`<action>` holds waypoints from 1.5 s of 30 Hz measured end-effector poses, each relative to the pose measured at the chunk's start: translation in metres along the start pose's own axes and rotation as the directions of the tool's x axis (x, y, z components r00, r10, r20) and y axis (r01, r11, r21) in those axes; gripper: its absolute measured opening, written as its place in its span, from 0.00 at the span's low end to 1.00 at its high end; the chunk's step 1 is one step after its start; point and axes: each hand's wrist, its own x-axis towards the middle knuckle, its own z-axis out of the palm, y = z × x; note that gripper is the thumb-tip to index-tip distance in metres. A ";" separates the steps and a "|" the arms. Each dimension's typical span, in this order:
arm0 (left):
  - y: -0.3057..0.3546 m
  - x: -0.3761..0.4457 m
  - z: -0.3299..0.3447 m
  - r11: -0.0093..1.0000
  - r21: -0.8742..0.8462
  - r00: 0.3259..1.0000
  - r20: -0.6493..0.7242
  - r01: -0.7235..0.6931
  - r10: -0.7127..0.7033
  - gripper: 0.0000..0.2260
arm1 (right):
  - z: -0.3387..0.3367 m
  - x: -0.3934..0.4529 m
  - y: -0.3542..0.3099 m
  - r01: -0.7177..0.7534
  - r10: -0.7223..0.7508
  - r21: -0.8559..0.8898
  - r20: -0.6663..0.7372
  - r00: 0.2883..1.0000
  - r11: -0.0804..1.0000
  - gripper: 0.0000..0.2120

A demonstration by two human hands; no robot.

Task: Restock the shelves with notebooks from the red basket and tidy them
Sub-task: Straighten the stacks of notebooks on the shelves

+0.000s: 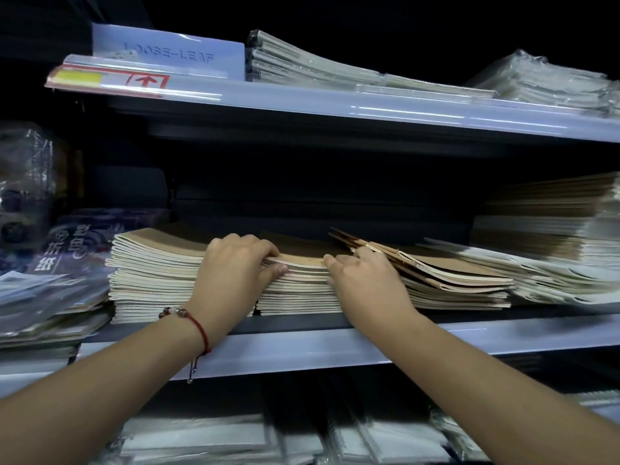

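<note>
Brown-covered notebooks lie in stacks on the middle shelf [302, 350]. The left stack [151, 273] is tall and even. The middle stack [302, 286] is lower. My left hand [235, 266] grips the top few notebooks of the middle stack at their front left corner, thumb under, fingers over. My right hand [362, 280] presses on the same stack's front edge, fingers touching a skewed pile of notebooks [436, 266] that lies tilted on the right. The red basket is not in view.
A tall stack of brown notebooks [550, 216] stands at the far right, with white wrapped ones [553, 280] in front. Dark wrapped packs [67, 256] fill the left. The upper shelf [335, 105] carries wrapped pads and a loose-leaf sign. Wrapped goods lie on the shelf below.
</note>
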 end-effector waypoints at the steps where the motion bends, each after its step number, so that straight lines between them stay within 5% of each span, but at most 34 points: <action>1: 0.000 -0.001 0.003 1.000 0.005 1.000 -0.013 0.003 -0.003 0.15 | 0.001 0.001 -0.002 0.000 0.000 0.000 -0.023 1.000 1.000 0.24; 10: -0.007 -0.009 0.014 0.991 -0.129 0.997 -0.074 0.013 -0.023 0.20 | -0.002 0.005 -0.006 -0.035 0.031 0.044 0.091 0.995 0.998 0.28; 19: 0.000 -0.009 0.011 0.999 0.012 0.998 -0.056 -0.034 0.035 0.12 | -0.006 0.001 -0.015 -0.083 0.076 0.049 0.141 0.987 0.995 0.29; 27: -0.004 -0.002 -0.008 0.982 0.149 0.989 0.108 -0.114 0.098 0.22 | -0.007 -0.034 -0.012 0.155 -0.214 0.251 0.230 0.949 0.956 0.29; 35: 0.001 -0.002 -0.005 0.992 0.079 0.986 0.145 -0.094 0.082 0.22 | 0.005 -0.037 0.004 0.125 -0.243 0.348 0.321 0.915 0.929 0.37; 40: 0.006 -0.012 -0.006 0.982 0.152 0.979 0.185 -0.113 0.084 0.30 | -0.007 -0.035 -0.009 0.070 -0.195 0.323 0.371 0.908 0.944 0.38; 45: 0.009 -0.011 -0.005 0.981 0.163 0.979 0.190 -0.102 0.070 0.29 | -0.034 -0.053 -0.015 0.144 -0.231 0.284 0.305 0.924 0.948 0.35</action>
